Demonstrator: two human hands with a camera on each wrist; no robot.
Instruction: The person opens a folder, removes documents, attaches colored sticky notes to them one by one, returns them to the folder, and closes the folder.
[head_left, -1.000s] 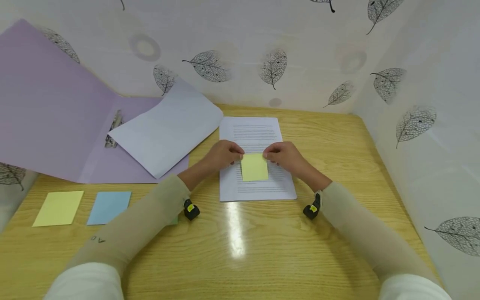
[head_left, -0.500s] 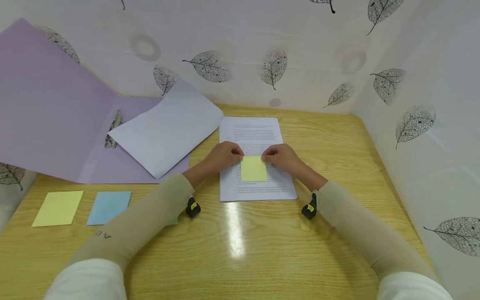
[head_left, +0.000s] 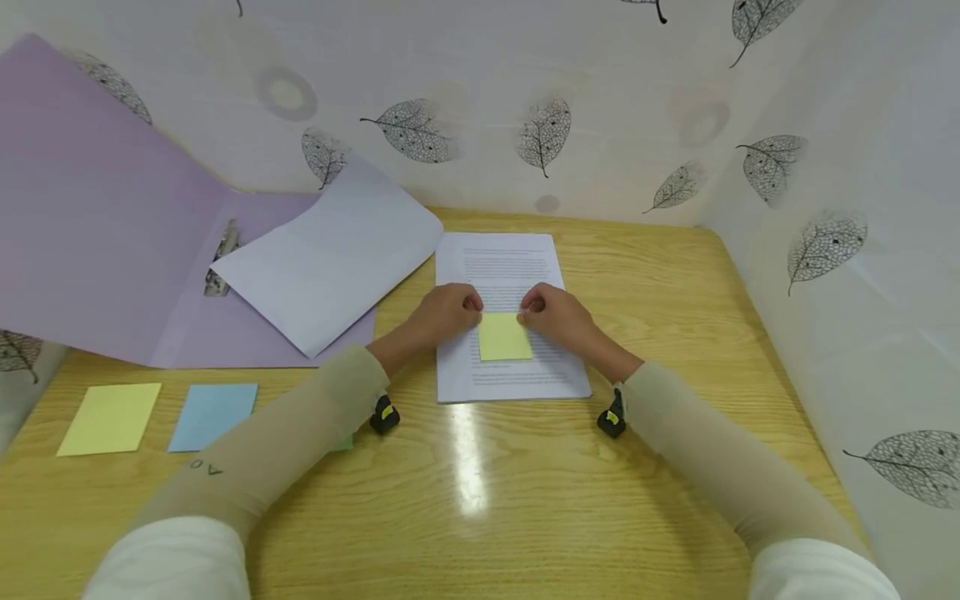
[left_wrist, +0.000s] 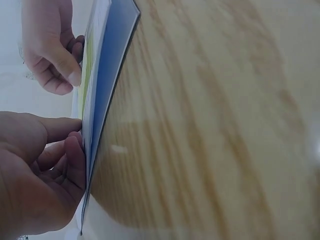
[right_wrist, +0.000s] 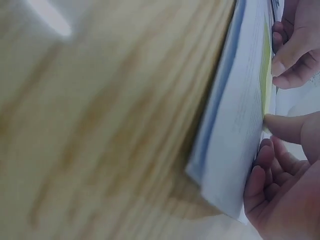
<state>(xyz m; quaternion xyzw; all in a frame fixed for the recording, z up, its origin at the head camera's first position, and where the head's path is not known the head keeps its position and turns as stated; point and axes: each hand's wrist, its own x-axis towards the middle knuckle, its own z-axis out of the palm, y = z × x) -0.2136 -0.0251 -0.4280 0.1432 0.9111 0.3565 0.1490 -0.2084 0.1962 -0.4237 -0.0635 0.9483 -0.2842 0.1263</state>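
Observation:
A yellow sticky note (head_left: 505,338) lies over the middle of a printed page on a paper stack (head_left: 512,390). At its upper left corner my left hand (head_left: 447,314) pinches the edge between thumb and curled fingers. My right hand (head_left: 558,317) holds the upper right corner the same way. The right wrist view shows the right thumb (right_wrist: 287,127) pressed on the edge of the yellow note (right_wrist: 267,75), with the other fingers curled below it. From the left wrist the note appears as a thin yellow strip (left_wrist: 89,62) flat along the stack's top.
An open purple folder (head_left: 105,200) with a metal clip (head_left: 222,258) stands at the left. Loose white sheets (head_left: 337,250) lie slanted across it. In front are a yellow pad (head_left: 110,419), a blue pad (head_left: 213,417) and a green one (head_left: 344,443), mostly behind the left sleeve.
The note has come slightly toward me and left, and now lies flatter on the page. My right hand has shifted a little left with it; both hands keep to its upper corners.

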